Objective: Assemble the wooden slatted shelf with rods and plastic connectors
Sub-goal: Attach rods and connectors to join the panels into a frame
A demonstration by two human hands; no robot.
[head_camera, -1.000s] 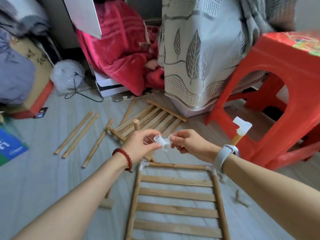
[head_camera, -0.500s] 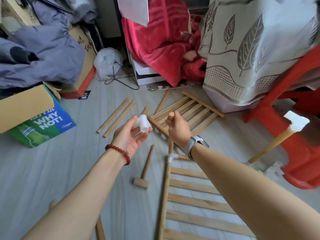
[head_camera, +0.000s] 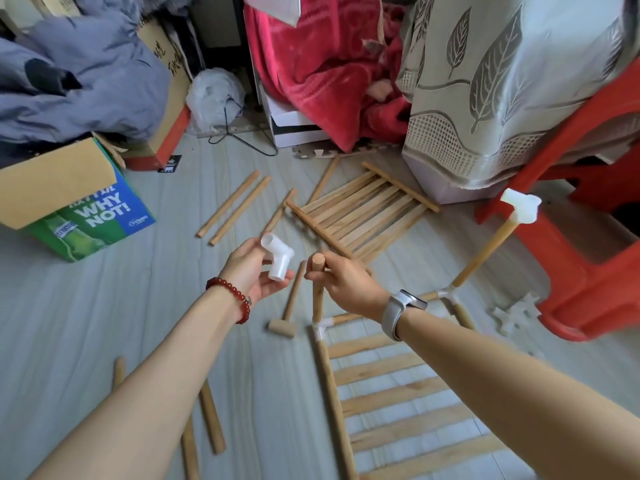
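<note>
Green-blue carton: "WHY NOT!" in white; small logo beside it unreadable.

Cluttered room of a home, floor used as work area.
Far side: red blanket, leaf-patterned fabric, grey clothing heaped over cardboard boxes; right: red plastic stool; pale plank floor.

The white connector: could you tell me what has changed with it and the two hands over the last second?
The right hand let go of the white connector and took hold of the upright rod near its top. The left hand now holds the connector alone, close beside the rod's tip. The mallet and the slatted panel stayed on the floor.
</note>
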